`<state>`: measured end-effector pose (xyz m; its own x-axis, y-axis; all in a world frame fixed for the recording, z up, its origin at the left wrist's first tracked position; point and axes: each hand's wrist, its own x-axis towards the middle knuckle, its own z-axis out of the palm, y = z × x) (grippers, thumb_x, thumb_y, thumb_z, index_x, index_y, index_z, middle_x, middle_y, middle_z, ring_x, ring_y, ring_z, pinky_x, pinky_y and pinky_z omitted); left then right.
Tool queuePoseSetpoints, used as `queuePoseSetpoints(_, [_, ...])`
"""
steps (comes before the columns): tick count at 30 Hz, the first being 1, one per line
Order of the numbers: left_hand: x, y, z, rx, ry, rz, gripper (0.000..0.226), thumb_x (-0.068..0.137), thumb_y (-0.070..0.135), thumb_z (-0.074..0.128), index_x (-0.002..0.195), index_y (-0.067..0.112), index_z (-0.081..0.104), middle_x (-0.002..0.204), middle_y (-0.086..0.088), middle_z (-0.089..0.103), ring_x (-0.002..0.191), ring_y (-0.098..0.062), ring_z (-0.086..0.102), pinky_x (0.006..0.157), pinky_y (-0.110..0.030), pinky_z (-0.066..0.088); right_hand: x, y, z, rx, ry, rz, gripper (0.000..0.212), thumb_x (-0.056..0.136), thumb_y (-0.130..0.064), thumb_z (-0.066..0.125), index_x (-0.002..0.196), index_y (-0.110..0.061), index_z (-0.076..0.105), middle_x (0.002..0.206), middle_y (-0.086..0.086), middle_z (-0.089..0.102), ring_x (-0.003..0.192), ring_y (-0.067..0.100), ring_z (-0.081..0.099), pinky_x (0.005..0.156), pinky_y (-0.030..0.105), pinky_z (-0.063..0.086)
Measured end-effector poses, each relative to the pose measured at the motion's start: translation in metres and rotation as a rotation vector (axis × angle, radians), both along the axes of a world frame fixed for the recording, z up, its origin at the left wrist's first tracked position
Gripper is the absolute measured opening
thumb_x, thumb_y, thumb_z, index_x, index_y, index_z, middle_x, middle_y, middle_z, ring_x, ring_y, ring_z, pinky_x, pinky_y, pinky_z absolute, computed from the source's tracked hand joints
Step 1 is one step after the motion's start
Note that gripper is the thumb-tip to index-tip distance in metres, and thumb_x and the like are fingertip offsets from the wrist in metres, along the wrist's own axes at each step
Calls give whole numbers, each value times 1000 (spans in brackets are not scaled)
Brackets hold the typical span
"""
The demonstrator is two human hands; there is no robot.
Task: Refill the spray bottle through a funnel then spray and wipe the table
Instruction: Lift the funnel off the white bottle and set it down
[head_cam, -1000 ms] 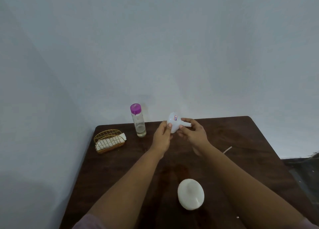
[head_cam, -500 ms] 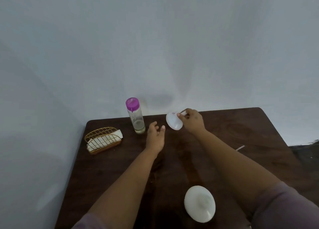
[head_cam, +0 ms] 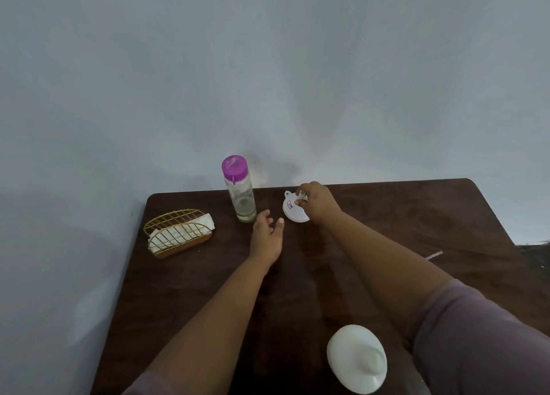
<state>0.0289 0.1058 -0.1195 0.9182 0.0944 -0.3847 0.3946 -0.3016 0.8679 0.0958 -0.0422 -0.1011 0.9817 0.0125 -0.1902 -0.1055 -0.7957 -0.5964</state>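
A white funnel [head_cam: 293, 211] lies wide end down on the dark wooden table [head_cam: 387, 216], near its far edge. My right hand [head_cam: 315, 202] pinches the funnel's spout from above. A clear bottle with a purple cap [head_cam: 239, 190] stands upright just left of it, a little liquid at its bottom. My left hand [head_cam: 266, 235] hovers relaxed and holding nothing between the bottle and the funnel, slightly nearer to me. A white rounded bottle [head_cam: 357, 359] stands at the near edge, seen from above.
A gold wire basket [head_cam: 178, 234] with white napkins sits at the table's far left corner. A thin white strip [head_cam: 434, 255] lies on the right side. A grey wall runs behind and to the left.
The funnel went from held up between both hands to resting on the table under my right hand. My left hand let go and drew back.
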Motion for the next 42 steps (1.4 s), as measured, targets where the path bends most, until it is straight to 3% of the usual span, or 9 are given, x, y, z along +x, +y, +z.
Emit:
queuePoseSetpoints(5, [-1, -2, 1, -18, -11, -27, 52, 99, 25, 52, 146, 14, 33, 145, -11, 42, 128, -21, 48, 97, -24, 38, 5, 5, -6, -31, -4, 11, 26, 89, -16, 66, 112, -3, 63, 113, 17, 55, 105, 31, 53, 85, 33, 41])
queuePoseSetpoints(11, [-3, -2, -1, -10, -26, -91, 57, 97, 27, 56, 147, 14, 31, 147, -10, 40, 129, -23, 47, 108, -38, 42, 9, 10, -6, -54, 7, -5, 30, 91, -18, 64, 117, -3, 61, 117, 17, 54, 109, 31, 53, 90, 37, 45])
queuePoseSetpoints(15, [-3, -2, -2, -20, -22, -89, 58, 97, 27, 56, 147, 13, 30, 147, -9, 40, 129, -24, 47, 107, -34, 41, 9, 12, -7, -62, 15, -24, 31, 90, -20, 65, 117, -5, 61, 117, 15, 54, 109, 30, 54, 89, 36, 46])
queuePoseSetpoints(24, [-3, 1, -1, -13, -32, -78, 60, 96, 28, 58, 148, 15, 30, 145, -4, 44, 130, -24, 46, 109, -41, 41, 6, 9, -7, -97, -9, 3, 34, 88, -21, 67, 117, -6, 57, 116, 16, 54, 108, 30, 53, 86, 35, 43])
queuePoseSetpoints(32, [-2, 4, 5, 16, -71, -101, 62, 96, 28, 58, 149, 15, 28, 146, -3, 45, 128, -19, 48, 109, -39, 41, -4, 11, -1, -72, -29, -10, 62, 84, -16, 69, 137, -15, 38, 125, 17, 51, 115, 33, 50, 95, 42, 46])
queuePoseSetpoints(38, [-6, 2, 11, 30, -95, -120, 63, 96, 26, 59, 150, 15, 27, 146, -4, 45, 129, -21, 47, 110, -42, 40, -18, 7, 3, -54, -78, -52, 66, 83, -20, 70, 139, -16, 36, 127, 16, 47, 118, 33, 46, 95, 41, 45])
queuePoseSetpoints(42, [-10, 2, 21, 78, -135, -143, 57, 99, 21, 53, 150, 13, 29, 147, -6, 46, 130, -21, 48, 109, -37, 40, -35, 5, 12, -40, -106, -88, 65, 85, -24, 70, 140, -17, 36, 131, 14, 42, 122, 33, 41, 96, 41, 43])
